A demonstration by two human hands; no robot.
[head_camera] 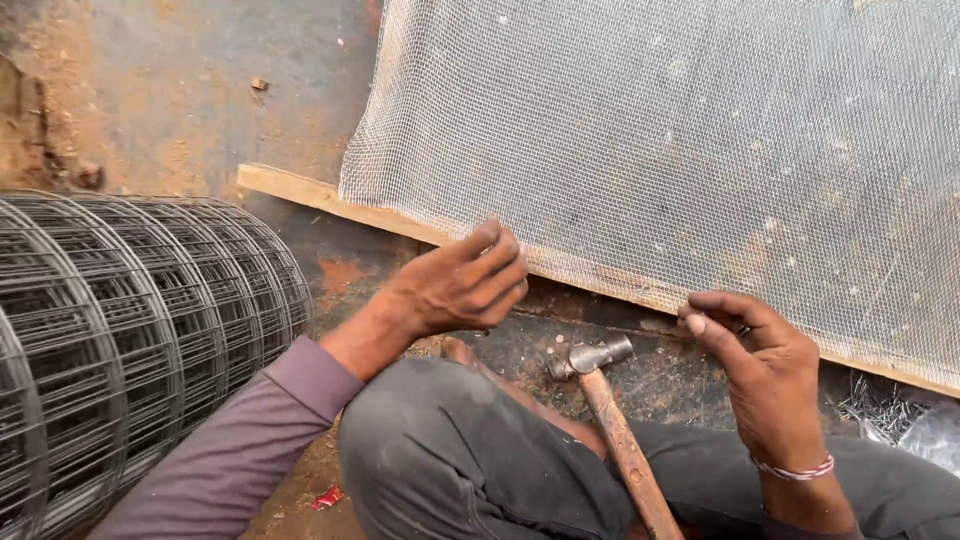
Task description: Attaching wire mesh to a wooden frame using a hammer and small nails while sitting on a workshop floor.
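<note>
A fine wire mesh sheet [680, 150] lies over a wooden strip [330, 197] that runs from the middle left down to the right. My left hand [465, 280] hovers with curled fingers over the mesh's lower edge and holds nothing that shows. At that same edge, further right, my right hand [755, 360] pinches the mesh against the strip. A hammer [610, 410] with a worn wooden handle rests on my grey-trousered leg [450, 460] between the two hands, its metal head on the ground.
A thick roll of dark welded wire grid [120, 330] stands at the left. A pile of small nails [880, 405] lies on plastic at the lower right. The ground is rusty, dirt-stained metal [200, 90].
</note>
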